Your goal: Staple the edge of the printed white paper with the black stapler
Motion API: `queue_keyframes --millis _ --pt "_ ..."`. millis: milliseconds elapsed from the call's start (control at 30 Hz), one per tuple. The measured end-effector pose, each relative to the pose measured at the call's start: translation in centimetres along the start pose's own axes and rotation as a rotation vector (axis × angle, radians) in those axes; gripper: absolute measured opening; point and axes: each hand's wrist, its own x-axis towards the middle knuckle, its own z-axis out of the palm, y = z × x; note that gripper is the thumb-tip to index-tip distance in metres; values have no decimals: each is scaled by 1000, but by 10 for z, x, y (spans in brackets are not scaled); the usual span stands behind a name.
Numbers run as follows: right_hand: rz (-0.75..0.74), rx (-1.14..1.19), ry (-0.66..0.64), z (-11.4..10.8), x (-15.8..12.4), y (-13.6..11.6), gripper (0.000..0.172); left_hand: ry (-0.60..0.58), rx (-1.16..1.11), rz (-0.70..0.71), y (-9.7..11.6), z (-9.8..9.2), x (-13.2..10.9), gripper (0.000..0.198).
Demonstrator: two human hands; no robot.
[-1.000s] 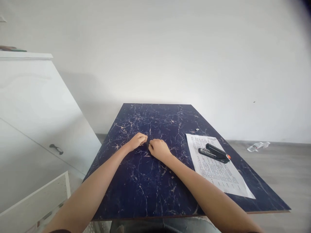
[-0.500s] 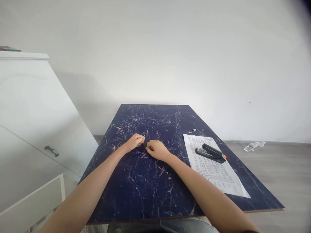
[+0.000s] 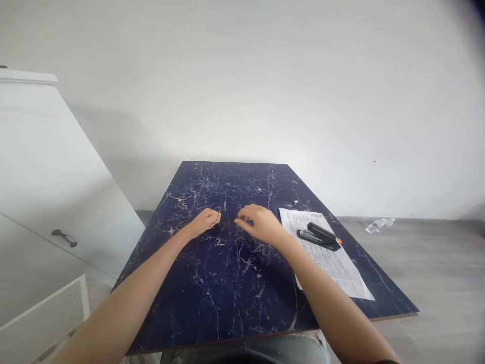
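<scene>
A plain white wall stands behind the dark blue marbled bench (image 3: 212, 298). Half a second ago my two hands met at the bench's centre over a small dark piece; now they are apart. The left hand (image 3: 206, 221) is a closed fist resting on the bench. The right hand (image 3: 260, 223) has lifted toward 3 o'clock, with its fingers loosely bent; I cannot tell if they pinch anything. The small dark piece I cannot see now; perhaps the fist hides it. At 3 o'clock of the right hand lies a printed sheet (image 3: 333, 263), with a black stapler (image 3: 318, 235) on it.
</scene>
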Motion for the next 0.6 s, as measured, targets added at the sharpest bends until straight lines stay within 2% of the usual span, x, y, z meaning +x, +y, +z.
queue_keyframes --millis 67,133,233,300,367,433,500,600 --pt "61 12 77 -26 -20 20 21 -3 5 3 0 0 0 23" --pt "125 -45 173 -49 -53 51 23 -1 11 12 0 1 0 24" --pt "424 19 313 -73 -121 109 37 7 33 39 -1 3 2 22" --pt "629 109 304 -81 -167 144 49 15 58 66 -1 5 2 21" --pt "664 223 241 -82 -204 168 57 23 87 96 2 7 3 23" --pt "643 299 156 -77 -226 180 59 26 106 123 10 13 2 24" --pt "644 270 89 -70 -234 181 58 8 110 142 25 28 -1 25" --pt "707 195 46 -58 -224 170 57 -103 92 193 59 73 -15 25"
